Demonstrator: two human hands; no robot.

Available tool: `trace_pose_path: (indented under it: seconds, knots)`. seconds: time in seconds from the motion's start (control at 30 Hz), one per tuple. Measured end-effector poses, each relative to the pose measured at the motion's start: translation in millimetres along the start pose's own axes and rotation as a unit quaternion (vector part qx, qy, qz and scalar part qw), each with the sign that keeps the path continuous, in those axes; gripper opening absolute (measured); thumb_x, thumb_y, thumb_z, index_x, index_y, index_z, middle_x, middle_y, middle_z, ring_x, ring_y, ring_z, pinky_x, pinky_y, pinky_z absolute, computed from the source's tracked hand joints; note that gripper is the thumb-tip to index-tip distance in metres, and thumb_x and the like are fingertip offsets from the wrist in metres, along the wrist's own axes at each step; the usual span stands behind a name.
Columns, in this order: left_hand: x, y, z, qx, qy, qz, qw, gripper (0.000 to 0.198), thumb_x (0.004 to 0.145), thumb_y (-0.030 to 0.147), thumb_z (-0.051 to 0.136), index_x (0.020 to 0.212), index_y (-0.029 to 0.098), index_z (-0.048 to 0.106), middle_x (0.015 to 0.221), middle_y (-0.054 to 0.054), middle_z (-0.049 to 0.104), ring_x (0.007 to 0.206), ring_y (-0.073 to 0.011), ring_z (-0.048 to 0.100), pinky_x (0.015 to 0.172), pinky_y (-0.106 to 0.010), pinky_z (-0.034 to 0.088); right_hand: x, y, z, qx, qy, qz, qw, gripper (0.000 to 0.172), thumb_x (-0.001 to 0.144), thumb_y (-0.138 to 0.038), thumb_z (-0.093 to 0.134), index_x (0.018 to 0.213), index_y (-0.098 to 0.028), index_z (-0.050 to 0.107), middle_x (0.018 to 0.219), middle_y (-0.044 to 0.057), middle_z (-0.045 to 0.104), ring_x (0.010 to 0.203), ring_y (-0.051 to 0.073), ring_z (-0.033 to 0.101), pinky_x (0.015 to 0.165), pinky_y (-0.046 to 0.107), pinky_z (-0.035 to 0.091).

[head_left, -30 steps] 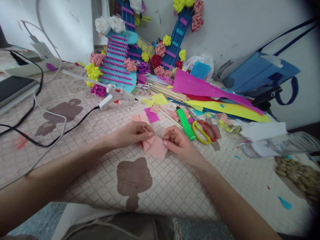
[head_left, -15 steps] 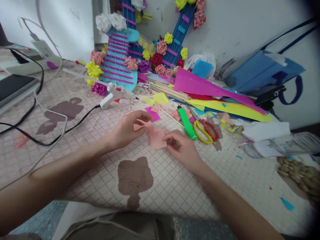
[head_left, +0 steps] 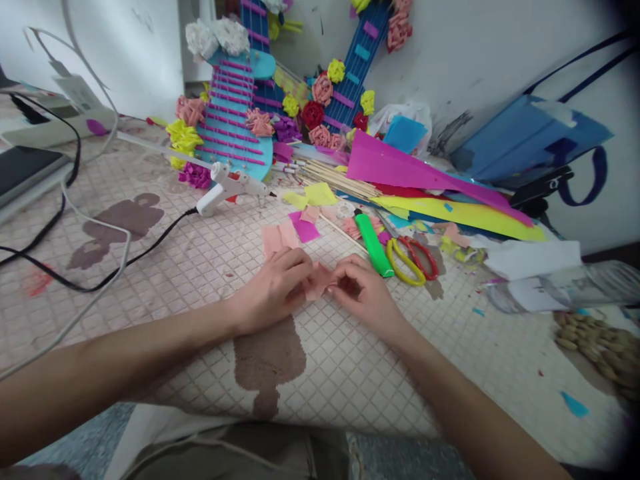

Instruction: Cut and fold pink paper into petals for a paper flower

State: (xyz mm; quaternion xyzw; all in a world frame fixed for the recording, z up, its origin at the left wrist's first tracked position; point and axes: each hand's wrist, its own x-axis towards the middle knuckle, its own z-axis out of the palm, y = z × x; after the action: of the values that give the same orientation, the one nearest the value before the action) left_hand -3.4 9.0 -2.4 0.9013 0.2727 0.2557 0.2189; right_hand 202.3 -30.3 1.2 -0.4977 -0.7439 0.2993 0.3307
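Observation:
Between my two hands is a small piece of pink paper [head_left: 316, 283], pinched from both sides just above the table. My left hand [head_left: 277, 283] has its fingers closed on the paper's left edge, and my right hand [head_left: 363, 290] grips its right edge between thumb and fingers. Another pink paper square [head_left: 278, 237] lies flat on the table just beyond my left hand. A magenta paper square [head_left: 305, 227] and yellow paper pieces [head_left: 319, 194] rest a little farther back. The fingers partly cover the held paper.
A white glue gun [head_left: 226, 189] lies behind my left hand. Right of my right hand are a green cutter [head_left: 373, 245] and scissors [head_left: 406, 261] with yellow and red handles. Wooden sticks [head_left: 340, 179], a clear jar [head_left: 565, 288] and a flower-decorated blue craft [head_left: 227, 120] stand around.
My left hand has set one pink square down on the table and moved nearer, taking hold of the pink paper in my right hand. The right hand has barely moved.

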Motion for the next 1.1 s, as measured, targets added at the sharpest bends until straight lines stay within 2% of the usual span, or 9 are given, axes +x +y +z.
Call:
trace_pose_path:
  seconds: [0.13,0.27,0.5,0.67,0.9,1.1]
  knots:
    - [1.6,-5.6,-8.3,-0.037,-0.056,0.019,0.998,0.015,0.082,0.006,0.052,0.081,0.015,0.064,0.090,-0.007,0.059,0.089,-0.0194,0.054,0.081,-0.034,0.044,1.3,2.5,-11.0,0.015,-0.112,-0.031,0.993,0.017,0.079,-0.004,0.054,0.083,-0.021,0.058,0.092,0.001,0.051,0.075,0.011,0.052,0.063,0.025,0.042]
    - [2.6,-11.7,-12.3,-0.078,-0.075,0.013,0.994,0.010,0.081,0.008,0.055,0.083,0.014,0.063,0.088,-0.006,0.060,0.087,-0.0181,0.056,0.079,-0.031,0.044,1.3,3.2,-16.2,0.015,-0.144,-0.036,0.989,0.016,0.082,-0.006,0.055,0.084,-0.021,0.059,0.094,0.002,0.050,0.082,0.013,0.053,0.066,0.025,0.043]
    - [2.7,-12.6,-13.9,-0.100,-0.096,0.007,0.990,0.009,0.084,0.014,0.057,0.081,0.015,0.066,0.089,-0.006,0.059,0.087,-0.0175,0.056,0.079,-0.030,0.044,2.0,-2.5,-13.9,-0.014,-0.143,-0.044,0.989,0.011,0.083,-0.011,0.060,0.085,-0.022,0.063,0.091,0.002,0.051,0.083,0.014,0.053,0.068,0.027,0.042]
    - [2.7,-10.3,-11.3,-0.076,-0.082,-0.005,0.994,0.010,0.084,0.021,0.059,0.081,0.016,0.067,0.087,-0.005,0.058,0.086,-0.0180,0.055,0.079,-0.032,0.042,1.1,-5.3,-7.5,-0.027,-0.110,-0.030,0.993,0.010,0.084,-0.011,0.057,0.081,-0.021,0.059,0.089,0.002,0.052,0.080,0.014,0.052,0.068,0.028,0.042]
    - [4.1,-3.7,-5.3,-0.031,-0.068,-0.046,0.996,0.012,0.083,0.021,0.059,0.074,0.014,0.060,0.082,-0.005,0.059,0.084,-0.0189,0.054,0.076,-0.032,0.040,-0.7,-2.9,1.9,-0.040,-0.074,-0.005,0.996,0.009,0.083,-0.014,0.060,0.078,-0.020,0.056,0.088,0.001,0.051,0.078,0.014,0.052,0.067,0.027,0.042]
    - [4.9,-0.4,-4.9,-0.012,-0.065,-0.061,0.996,0.010,0.082,0.018,0.057,0.072,0.015,0.059,0.080,-0.004,0.059,0.082,-0.0183,0.053,0.076,-0.032,0.040,1.3,-6.2,-7.7,0.006,-0.116,-0.004,0.993,0.008,0.084,-0.014,0.059,0.079,-0.020,0.061,0.089,0.002,0.051,0.080,0.014,0.053,0.068,0.027,0.043]
